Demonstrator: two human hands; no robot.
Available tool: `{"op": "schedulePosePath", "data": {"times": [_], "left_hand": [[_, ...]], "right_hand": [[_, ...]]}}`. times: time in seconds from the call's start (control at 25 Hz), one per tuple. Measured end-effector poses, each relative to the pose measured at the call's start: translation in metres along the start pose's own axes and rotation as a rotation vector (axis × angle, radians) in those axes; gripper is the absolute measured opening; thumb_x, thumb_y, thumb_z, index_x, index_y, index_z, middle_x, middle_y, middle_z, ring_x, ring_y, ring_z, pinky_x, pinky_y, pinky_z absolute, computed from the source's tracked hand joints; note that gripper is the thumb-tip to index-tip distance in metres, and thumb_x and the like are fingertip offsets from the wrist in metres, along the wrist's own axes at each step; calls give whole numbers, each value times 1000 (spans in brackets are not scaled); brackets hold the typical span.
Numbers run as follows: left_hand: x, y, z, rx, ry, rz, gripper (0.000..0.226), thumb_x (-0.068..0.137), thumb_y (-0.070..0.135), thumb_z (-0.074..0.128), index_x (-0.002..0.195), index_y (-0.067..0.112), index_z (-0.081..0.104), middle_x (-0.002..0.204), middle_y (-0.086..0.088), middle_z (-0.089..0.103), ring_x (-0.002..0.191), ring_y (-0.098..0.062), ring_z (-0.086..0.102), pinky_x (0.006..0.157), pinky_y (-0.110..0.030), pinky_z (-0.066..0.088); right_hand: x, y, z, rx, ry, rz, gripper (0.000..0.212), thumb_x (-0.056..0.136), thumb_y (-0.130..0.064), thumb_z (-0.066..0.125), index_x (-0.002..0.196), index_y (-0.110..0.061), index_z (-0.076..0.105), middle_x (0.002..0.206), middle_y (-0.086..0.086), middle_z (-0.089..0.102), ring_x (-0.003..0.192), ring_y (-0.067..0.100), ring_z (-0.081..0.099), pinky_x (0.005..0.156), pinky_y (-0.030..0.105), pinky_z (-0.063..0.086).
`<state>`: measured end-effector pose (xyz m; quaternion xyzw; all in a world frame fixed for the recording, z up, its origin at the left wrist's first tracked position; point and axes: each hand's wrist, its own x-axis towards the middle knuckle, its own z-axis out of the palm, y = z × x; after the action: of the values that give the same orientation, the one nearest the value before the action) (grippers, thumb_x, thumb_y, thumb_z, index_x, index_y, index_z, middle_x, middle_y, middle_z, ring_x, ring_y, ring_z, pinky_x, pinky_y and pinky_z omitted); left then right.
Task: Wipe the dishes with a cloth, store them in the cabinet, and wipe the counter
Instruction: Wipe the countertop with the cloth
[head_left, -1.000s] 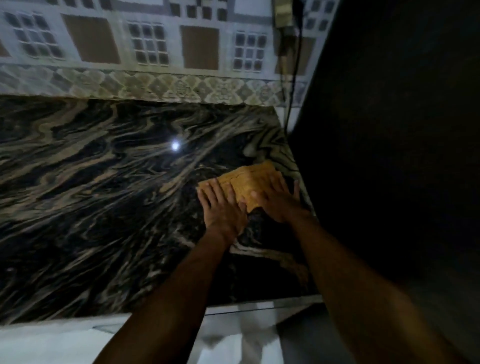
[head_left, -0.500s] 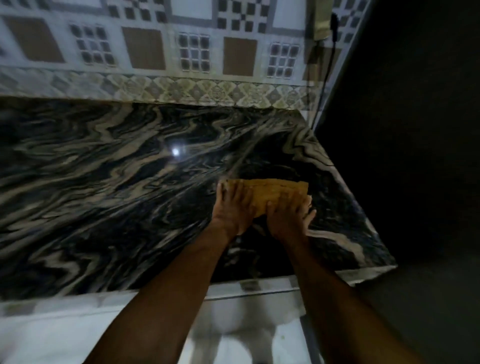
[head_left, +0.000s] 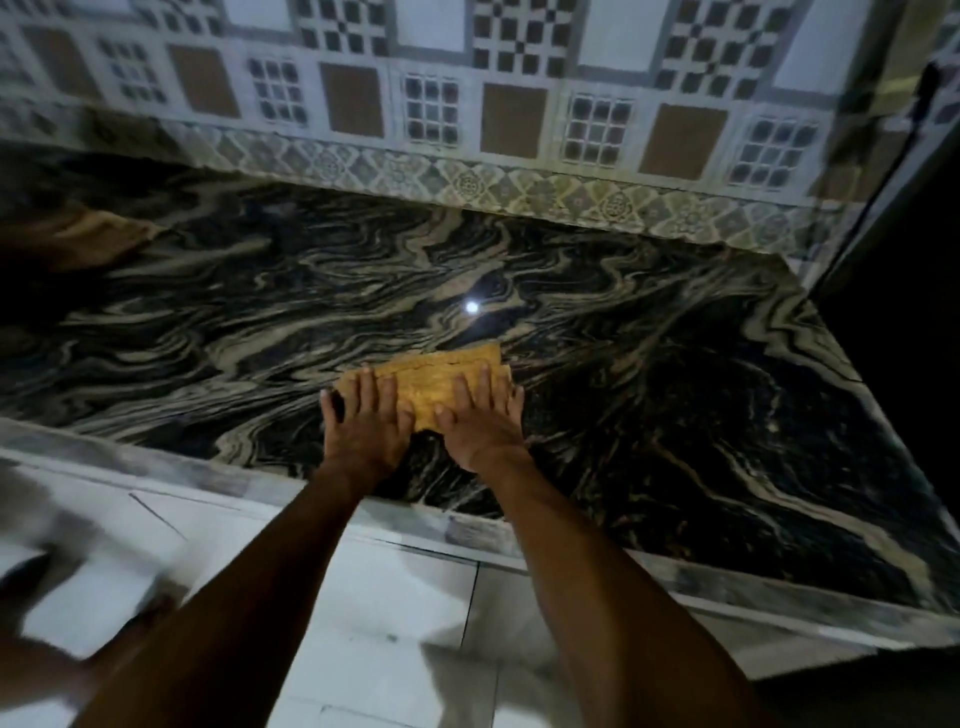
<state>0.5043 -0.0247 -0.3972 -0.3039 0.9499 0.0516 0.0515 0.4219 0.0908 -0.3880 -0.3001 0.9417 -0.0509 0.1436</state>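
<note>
A folded yellow cloth (head_left: 434, 382) lies flat on the black, gold-veined stone counter (head_left: 675, 415), near its front edge. My left hand (head_left: 363, 421) presses palm-down on the cloth's left end, fingers spread. Beside it, my right hand (head_left: 480, 418) presses on the right end the same way. Both forearms reach in from below. No dishes or cabinet are in view.
A patterned tile wall (head_left: 467, 104) backs the counter. The counter's right edge meets a dark opening (head_left: 909, 312). A brownish object (head_left: 88, 236) sits blurred at the far left. White floor tiles (head_left: 389, 597) lie below the front edge.
Both hands have slid the cloth leftward along the counter, away from the right edge. More counter now shows to the right of the cloth.
</note>
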Motion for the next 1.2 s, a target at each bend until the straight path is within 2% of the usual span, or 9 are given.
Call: {"op": "schedulePosePath", "data": {"times": [0.16, 0.32, 0.56, 0.72, 0.8, 0.88, 0.96, 1.08, 1.2], "left_hand": [[-34, 49, 8, -40, -2, -134, 67, 100, 42, 20, 150, 0, 5, 154, -32, -3, 143, -47, -2, 115, -56, -2], [-64, 128, 19, -57, 20, -145, 69, 100, 41, 19, 148, -7, 3, 149, -40, -2, 140, -54, -2, 114, -59, -3], [-104, 288, 26, -71, -19, 81, 68, 100, 42, 16, 148, -3, 0, 152, -36, -5, 142, -50, -5, 114, -57, -7], [-134, 380, 37, -27, -51, 347, 68, 101, 40, 17, 148, -6, 0, 151, -37, -6, 140, -53, -7, 114, -59, -7], [-150, 406, 43, 8, -70, 471, 68, 101, 39, 19, 147, -6, -2, 151, -37, -8, 139, -53, -8, 114, -59, -7], [-162, 415, 45, 39, -80, 562, 69, 100, 42, 19, 149, -1, -3, 152, -34, -9, 140, -51, -9, 115, -57, -6], [-168, 404, 41, 88, -52, 657, 69, 99, 42, 24, 150, 3, -2, 155, -29, -7, 142, -48, -7, 115, -59, -4], [-167, 369, 38, 168, -15, 756, 65, 100, 39, 25, 151, 10, -1, 159, -17, -6, 145, -38, -6, 115, -59, -4], [-158, 307, 37, 170, -22, 716, 60, 101, 36, 21, 152, 14, 0, 160, -10, -6, 147, -32, -9, 115, -59, -6]], "right_hand": [[-13, 39, -12, -60, -101, -162, 60, 100, -51, 15, 152, -31, -4, 158, -3, -22, 145, 21, -24, 113, 50, -18], [-38, 112, -24, -82, -131, -180, 60, 99, -54, 16, 152, -35, -5, 158, -7, -21, 145, 18, -23, 113, 50, -18], [-96, 283, -37, -79, -69, 20, 61, 98, -56, 21, 152, -35, 3, 160, -7, -13, 147, 18, -18, 115, 55, -10], [-160, 386, -34, -50, -46, 248, 60, 99, -52, 16, 152, -33, -5, 160, -5, -15, 147, 19, -18, 116, 53, -10], [-190, 414, -27, 4, 14, 324, 62, 100, -50, 20, 153, -29, -3, 160, -1, -14, 147, 23, -16, 117, 54, -10], [-217, 425, -14, 11, 74, 368, 66, 99, -48, 29, 154, -24, 1, 161, 4, -11, 147, 29, -13, 116, 56, -7], [-234, 416, 0, -31, 62, 421, 76, 96, -49, 35, 153, -21, -6, 160, 8, -15, 146, 32, -15, 118, 55, -4], [-241, 378, 4, 83, 169, 543, 70, 98, -52, 28, 153, -16, 2, 160, 12, -5, 147, 33, -6, 117, 51, -4], [-231, 313, 10, 81, 232, 480, 71, 95, -58, 19, 153, -16, 13, 160, 13, 5, 147, 34, 3, 117, 53, -1]]}}
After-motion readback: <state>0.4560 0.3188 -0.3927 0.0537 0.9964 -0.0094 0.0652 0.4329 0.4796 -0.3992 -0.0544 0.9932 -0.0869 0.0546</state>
